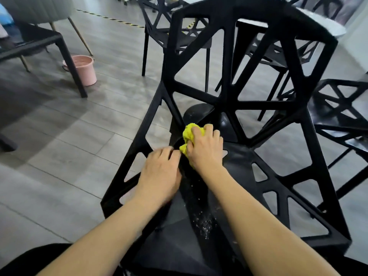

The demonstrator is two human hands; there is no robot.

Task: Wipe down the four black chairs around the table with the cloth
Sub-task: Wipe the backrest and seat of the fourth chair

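Chair (229, 100), black: right hand (205, 148) clutching cloth (190, 134) on seat, left hand (161, 172) flat beside; crumbs remain, wiping apparently unfinished.

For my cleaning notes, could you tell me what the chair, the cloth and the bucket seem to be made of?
Chair: probably moulded plastic, matt black, its struts one seamless piece.
Cloth: soft yellow fabric, perhaps microfibre, bunched in the right hand.
Bucket: likely smooth pink plastic with a faint sheen.
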